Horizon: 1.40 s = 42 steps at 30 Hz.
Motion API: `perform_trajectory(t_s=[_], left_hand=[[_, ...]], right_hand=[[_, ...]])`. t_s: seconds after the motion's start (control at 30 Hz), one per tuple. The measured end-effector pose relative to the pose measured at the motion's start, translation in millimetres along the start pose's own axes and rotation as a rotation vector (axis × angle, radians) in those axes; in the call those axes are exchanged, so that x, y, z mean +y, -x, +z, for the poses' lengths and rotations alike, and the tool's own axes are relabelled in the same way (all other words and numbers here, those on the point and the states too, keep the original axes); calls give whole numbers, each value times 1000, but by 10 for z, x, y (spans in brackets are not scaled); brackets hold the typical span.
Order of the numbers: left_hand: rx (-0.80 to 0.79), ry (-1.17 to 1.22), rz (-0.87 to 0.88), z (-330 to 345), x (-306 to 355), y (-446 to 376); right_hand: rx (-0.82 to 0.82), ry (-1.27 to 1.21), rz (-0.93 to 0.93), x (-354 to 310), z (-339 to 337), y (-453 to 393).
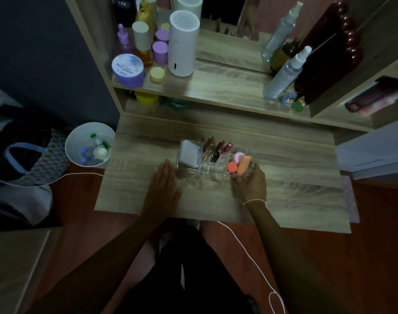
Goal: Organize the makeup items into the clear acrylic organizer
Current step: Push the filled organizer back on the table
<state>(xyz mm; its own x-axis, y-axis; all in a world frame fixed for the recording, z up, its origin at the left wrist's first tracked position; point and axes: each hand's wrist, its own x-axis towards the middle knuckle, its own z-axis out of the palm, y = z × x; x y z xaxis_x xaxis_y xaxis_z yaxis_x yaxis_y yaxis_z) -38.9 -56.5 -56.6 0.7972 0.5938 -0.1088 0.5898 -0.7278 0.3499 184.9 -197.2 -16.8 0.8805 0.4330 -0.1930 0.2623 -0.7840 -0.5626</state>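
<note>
Looking down, I see the clear acrylic organizer [212, 158] on the wooden desk [284, 189], holding a white box [190, 154], lip glosses [218, 147] and an orange tube [243, 165]. My left hand [165, 185] lies flat and spread beside it; my right hand [250, 183] curls against its right end, grip unclear.

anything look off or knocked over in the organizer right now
Nothing spilled or damaged. The lip glosses lean at a slant in the acrylic organizer, and the orange tube tilts out of the right compartment beside the right hand.
</note>
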Motion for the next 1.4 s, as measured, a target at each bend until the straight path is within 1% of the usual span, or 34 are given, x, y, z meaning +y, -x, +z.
perform_trajectory(t_s=[0.1, 0.17, 0.27, 0.33, 0.43, 0.57, 0.73, 0.9, 1.13, 1.23, 1.4], left_hand=[[-36, 3, -15, -11, 15, -55], [-44, 0, -15, 0, 17, -77], [-40, -1, -5, 32, 23, -92], [-37, -3, -2, 53, 22, -101], [-62, -35, 1, 77, 4, -107], [-93, -59, 4, 73, -6, -128], [-97, -101, 61, 49, 19, -188], [-133, -133, 117, -21, 164, -236], [-158, -161, 145, -20, 497, -347], [-146, -160, 157, 36, 650, -396], [-114, -104, 123, 168, 1020, -497]], right_hand=[[-58, 3, -41, -4, 92, 144], [-104, 60, -53, 15, 200, 291], [-75, 229, -120, 46, 302, 478], [-90, 314, -142, 65, 321, 523], [-107, 368, -115, 76, 334, 534], [-91, 424, -115, 94, 339, 557], [-100, 448, -77, 110, 301, 540], [-125, 450, -36, 194, 172, 466], [-140, 444, -6, 402, -63, 292], [-146, 459, -15, 535, -176, 207], [-147, 464, -27, 801, -392, 13]])
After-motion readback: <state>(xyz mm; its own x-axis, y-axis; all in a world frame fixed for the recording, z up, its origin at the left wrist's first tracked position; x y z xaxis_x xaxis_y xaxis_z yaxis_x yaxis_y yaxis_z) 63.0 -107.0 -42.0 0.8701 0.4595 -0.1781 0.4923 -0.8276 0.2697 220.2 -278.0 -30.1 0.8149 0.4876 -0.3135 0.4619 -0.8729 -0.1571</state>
